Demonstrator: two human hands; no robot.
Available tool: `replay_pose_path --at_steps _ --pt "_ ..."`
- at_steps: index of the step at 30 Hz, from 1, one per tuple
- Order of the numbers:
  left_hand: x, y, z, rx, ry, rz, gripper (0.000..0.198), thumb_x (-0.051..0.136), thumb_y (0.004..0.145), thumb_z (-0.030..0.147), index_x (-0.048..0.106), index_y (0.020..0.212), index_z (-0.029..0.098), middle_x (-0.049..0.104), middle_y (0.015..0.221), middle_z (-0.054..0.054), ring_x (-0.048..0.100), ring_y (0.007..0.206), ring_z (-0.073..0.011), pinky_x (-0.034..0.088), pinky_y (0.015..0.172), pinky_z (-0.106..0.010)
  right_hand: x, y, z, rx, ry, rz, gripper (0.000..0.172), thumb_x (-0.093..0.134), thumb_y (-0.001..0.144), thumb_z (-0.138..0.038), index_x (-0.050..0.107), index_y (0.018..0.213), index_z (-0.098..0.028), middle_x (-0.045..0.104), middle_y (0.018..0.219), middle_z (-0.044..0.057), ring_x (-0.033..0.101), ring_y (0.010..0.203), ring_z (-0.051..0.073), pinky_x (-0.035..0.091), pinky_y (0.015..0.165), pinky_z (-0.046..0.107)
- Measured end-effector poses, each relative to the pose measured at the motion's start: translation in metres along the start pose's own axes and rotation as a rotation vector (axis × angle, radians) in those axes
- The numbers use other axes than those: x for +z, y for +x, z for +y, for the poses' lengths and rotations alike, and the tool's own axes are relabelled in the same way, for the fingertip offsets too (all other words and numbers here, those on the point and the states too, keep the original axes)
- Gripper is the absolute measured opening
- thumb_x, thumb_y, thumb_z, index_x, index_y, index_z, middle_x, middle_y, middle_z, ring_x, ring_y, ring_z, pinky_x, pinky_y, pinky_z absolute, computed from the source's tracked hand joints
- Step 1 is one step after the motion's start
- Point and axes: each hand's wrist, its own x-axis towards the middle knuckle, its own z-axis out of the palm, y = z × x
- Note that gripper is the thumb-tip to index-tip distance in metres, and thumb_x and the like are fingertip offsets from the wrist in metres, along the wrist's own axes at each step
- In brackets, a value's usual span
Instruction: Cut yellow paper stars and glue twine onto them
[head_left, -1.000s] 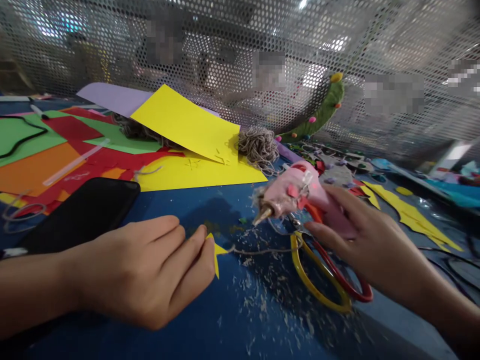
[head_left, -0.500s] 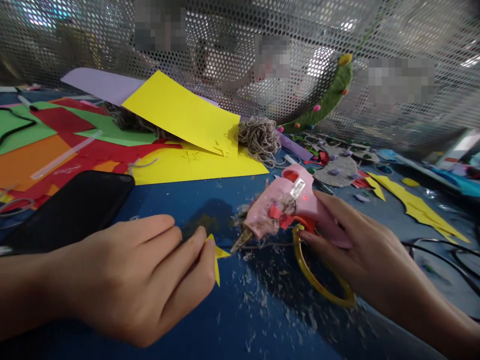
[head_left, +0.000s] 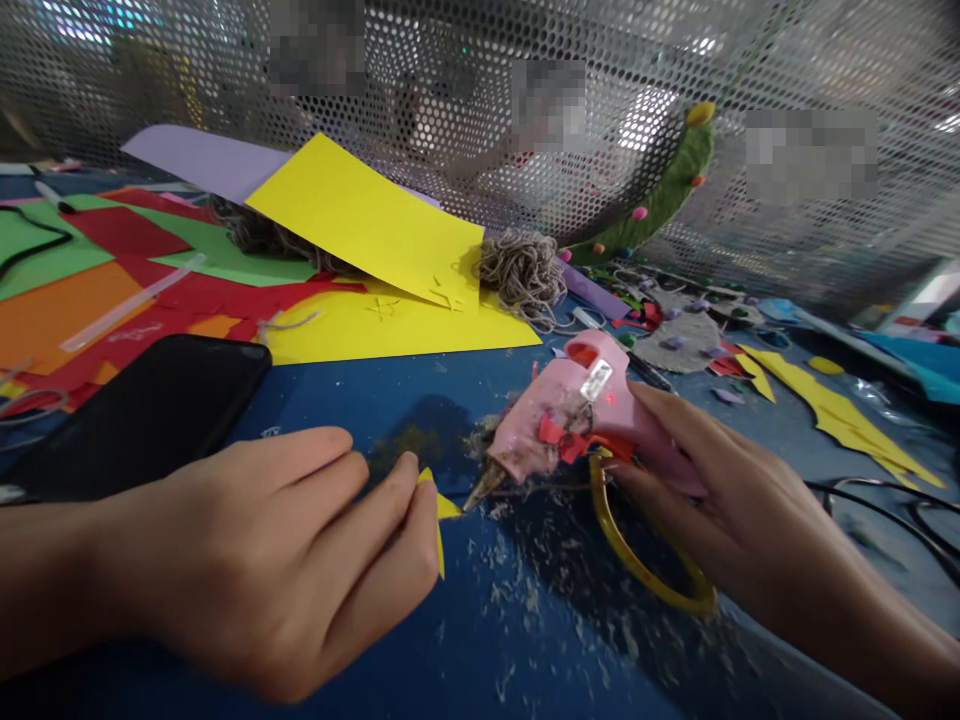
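Between thumb and fingers, my left hand [head_left: 277, 560] pinches a small yellow paper star [head_left: 448, 508], most of it hidden behind the fingertips. My right hand [head_left: 720, 510] is wrapped around the handle of a pink hot glue gun [head_left: 544, 425], its body stained and stuck with red paper scraps. The gun's nozzle points left and down, with its tip at one point of the star; whether they touch I cannot tell. A yellow ring [head_left: 649, 570], partly hidden by my right hand, hangs or leans below the glue gun's trigger.
A black phone [head_left: 150, 420] lies at the left, beside red, orange and green paper. Yellow sheets [head_left: 375, 225] and a ball of grey yarn [head_left: 523, 272] are behind. Yellow scraps [head_left: 832, 400] and black cables [head_left: 885, 500] lie right. A perforated metal screen [head_left: 450, 130] stands at the back.
Both hands keep their grips. The star and my left fingertips have shifted very slightly right, with the star's tip still by the nozzle. The whole view has moved a little.
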Motion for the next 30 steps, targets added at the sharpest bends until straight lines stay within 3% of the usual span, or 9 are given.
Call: replay_pose_path --at_steps 10,19,26,30 --pt "0.0 0.0 0.0 -0.013 -0.047 0.006 0.025 0.037 0.08 0.011 0.062 0.081 0.016 0.068 0.073 -0.003 0.058 0.053 -0.0125 0.044 0.055 -0.029 -0.003 0.0 -0.002 -0.039 -0.041 0.031 0.048 0.036 0.081 -0.048 0.047 0.111 -0.012 0.062 0.099 0.015 0.062 0.08 0.026 0.051 0.052 0.032" --pt "-0.001 0.005 -0.001 -0.015 0.02 0.035 0.028 0.034 0.082 0.011 0.061 0.076 0.018 0.068 0.067 0.001 0.055 0.046 -0.0107 0.043 0.045 -0.027 -0.003 0.001 -0.001 -0.037 -0.069 0.024 0.049 0.034 0.081 -0.049 0.047 0.11 -0.012 0.062 0.099 0.015 0.062 0.078 0.026 0.05 0.049 0.03" --pt "0.0 0.003 0.0 -0.057 -0.015 0.037 0.029 0.033 0.083 0.008 0.061 0.079 0.016 0.069 0.071 0.0 0.057 0.048 -0.0118 0.045 0.05 -0.029 -0.001 0.002 0.006 0.01 -0.128 0.03 0.054 0.033 0.078 -0.054 0.048 0.11 -0.013 0.063 0.086 0.013 0.06 0.066 0.024 0.046 0.05 0.032" --pt "-0.002 0.008 -0.001 -0.063 -0.034 0.041 0.029 0.034 0.084 0.008 0.061 0.074 0.014 0.069 0.065 0.0 0.058 0.047 -0.0111 0.046 0.048 -0.027 -0.003 0.01 0.024 0.149 -0.199 0.061 0.057 0.037 0.073 -0.059 0.049 0.106 -0.013 0.06 0.08 0.011 0.056 0.063 0.022 0.04 0.049 0.03"
